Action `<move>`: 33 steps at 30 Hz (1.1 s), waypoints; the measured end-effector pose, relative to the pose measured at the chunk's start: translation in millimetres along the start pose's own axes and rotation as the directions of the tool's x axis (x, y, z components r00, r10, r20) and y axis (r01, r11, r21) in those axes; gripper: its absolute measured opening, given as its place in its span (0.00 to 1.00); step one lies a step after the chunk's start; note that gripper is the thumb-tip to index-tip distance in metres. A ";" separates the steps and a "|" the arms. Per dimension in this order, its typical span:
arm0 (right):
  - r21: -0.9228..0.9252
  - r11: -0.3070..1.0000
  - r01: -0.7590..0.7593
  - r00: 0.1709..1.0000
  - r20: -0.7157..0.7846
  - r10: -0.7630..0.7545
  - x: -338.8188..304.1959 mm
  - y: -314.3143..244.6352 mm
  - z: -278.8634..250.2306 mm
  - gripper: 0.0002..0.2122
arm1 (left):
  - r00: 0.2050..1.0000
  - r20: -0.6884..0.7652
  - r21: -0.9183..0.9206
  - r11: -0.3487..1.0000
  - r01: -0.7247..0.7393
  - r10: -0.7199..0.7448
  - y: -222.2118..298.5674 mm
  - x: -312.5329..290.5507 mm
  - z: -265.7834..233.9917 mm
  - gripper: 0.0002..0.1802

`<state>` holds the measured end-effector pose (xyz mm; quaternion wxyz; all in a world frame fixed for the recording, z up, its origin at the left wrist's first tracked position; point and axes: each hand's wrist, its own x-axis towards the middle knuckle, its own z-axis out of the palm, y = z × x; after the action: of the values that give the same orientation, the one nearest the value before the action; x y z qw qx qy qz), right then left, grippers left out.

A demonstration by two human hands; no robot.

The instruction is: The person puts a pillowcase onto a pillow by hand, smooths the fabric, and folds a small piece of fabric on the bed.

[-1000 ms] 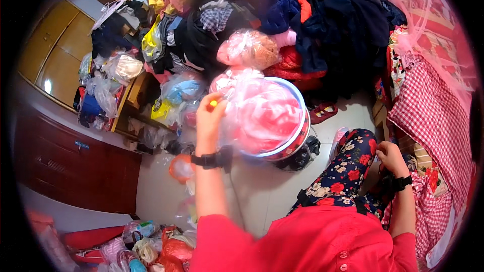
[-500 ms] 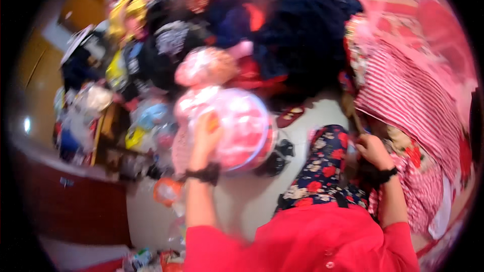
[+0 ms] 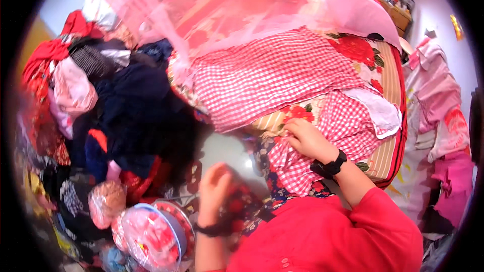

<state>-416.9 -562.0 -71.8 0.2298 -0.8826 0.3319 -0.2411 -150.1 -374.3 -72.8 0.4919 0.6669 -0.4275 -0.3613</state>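
While the picture is blurred toward its left and lower parts, these things can be told:

Right hand: the right hand (image 3: 307, 140), right of centre in the frame, lies on the red-and-white checked cloth (image 3: 282, 78), its fingers curled and pinching a fold of that cloth at the edge nearest the person.

Right wrist: a black wristband (image 3: 330, 165) sits just below the hand, and a red sleeve (image 3: 353, 221) covers the arm from the lower right.

Left hand: the left hand (image 3: 214, 189), below centre, is raised with its fingers loosely bent; blur hides whether it grips anything, so I cannot tell. It hangs just above a dark flowered fabric (image 3: 242, 206).

Left wrist: a dark band (image 3: 214, 229) circles it.

Checked cloth: it spreads from the centre of the frame up and to the right, draped over a bed with a flowered striped cover (image 3: 383, 156), and a smaller part of it bunches under the right hand.

White cloth: a white piece (image 3: 380, 111) lies on the checked cloth, right of the hand.

Lower left: a round container wrapped in clear plastic (image 3: 151, 234), pink and red inside, stands near the left hand but apart from it.

Left side: a heap of dark and red clothes (image 3: 131, 111) fills the left of the frame.

Top: pink netting (image 3: 242, 5) hangs across the upper part.

Right edge: pink garments (image 3: 443, 116) hang there.
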 end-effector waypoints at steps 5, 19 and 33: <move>-0.222 0.947 -0.233 0.902 -0.413 0.125 -69.2 78.3 -42.5 0.13 | 0.952 0.305 0.195 0.977 -0.090 0.027 -25.0 38.5 112.3 0.39; -0.126 0.571 -0.811 0.585 -0.161 0.795 -137.3 83.9 -139.0 0.14 | 0.892 0.413 -0.093 0.966 0.242 -0.184 60.6 28.8 33.9 0.12; -0.494 0.863 -0.107 0.994 -0.052 0.093 11.5 129.9 -37.9 0.13 | 0.912 0.408 -0.038 0.999 -0.030 0.043 99.1 -48.4 -41.8 0.10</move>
<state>-492.9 -666.9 -112.6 0.0031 -0.8903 0.4309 -0.1474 -151.7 -330.0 36.4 0.4087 0.5609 -0.5275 -0.4900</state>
